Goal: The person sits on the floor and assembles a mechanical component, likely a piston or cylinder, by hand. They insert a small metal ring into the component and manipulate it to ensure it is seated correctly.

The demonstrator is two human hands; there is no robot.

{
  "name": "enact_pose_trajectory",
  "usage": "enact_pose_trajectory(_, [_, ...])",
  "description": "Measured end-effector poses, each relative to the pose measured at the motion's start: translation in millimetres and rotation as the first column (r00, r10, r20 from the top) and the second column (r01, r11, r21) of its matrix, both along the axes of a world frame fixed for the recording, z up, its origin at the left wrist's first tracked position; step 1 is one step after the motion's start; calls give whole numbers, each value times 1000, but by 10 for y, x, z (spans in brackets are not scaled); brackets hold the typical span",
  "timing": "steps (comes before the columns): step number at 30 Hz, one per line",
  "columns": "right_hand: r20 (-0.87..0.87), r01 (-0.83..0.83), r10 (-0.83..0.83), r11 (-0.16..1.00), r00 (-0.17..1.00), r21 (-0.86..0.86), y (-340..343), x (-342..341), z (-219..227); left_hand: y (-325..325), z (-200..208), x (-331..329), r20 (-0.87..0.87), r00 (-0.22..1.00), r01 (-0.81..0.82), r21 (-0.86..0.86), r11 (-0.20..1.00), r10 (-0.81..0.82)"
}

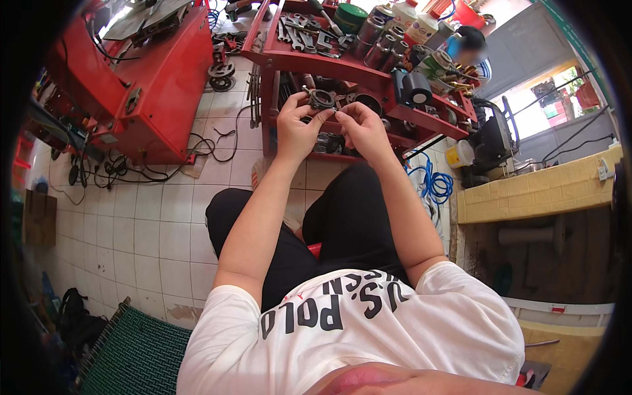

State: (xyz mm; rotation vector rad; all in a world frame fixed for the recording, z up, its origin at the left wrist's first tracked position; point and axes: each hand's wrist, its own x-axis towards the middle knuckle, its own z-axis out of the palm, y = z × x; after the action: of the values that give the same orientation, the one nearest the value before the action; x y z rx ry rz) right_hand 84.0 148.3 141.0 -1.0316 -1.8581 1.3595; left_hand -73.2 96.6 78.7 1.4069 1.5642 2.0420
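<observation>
My left hand (297, 130) is closed around a small dark metal part with a round opening (321, 99), holding it up in front of the red tool cart (322, 60). The thumb presses along its lower edge. Close to that edge, the fingertips of my right hand (363, 131) are pinched together. Whatever they grip there is too small to make out. Behind both hands lies the cart's lower shelf, where more dark metal parts (329, 143) sit partly hidden by my fingers.
Wrenches (299, 34), sockets (382, 49) and bottles (422, 27) crowd the cart's top. To the left stands a red machine (164, 85), with black cables (155, 174) on the tiled floor. A blue hose (436, 184) lies coiled at right. Another person (467, 45) is beyond the cart.
</observation>
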Motion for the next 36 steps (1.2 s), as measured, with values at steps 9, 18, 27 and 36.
enact_pose_trajectory(9, [100,24,-21,999,995,-32,73,3,-121,19,-50,-8,-40,999,-4,-13,1000,4])
enact_pose_trajectory(18, [45,39,-41,998,998,50,-3,-25,-79,11,-29,-7,-29,1000,-4,-4,1000,4])
enact_pose_trajectory(27, [8,30,-31,999,999,37,11,-29,-113,8,14,1,5,1000,6,33,999,-6])
enact_pose_trajectory(36, [1,28,-28,1000,1000,14,2,-30,-86,11,-8,-13,5,1000,-5,30,1000,5])
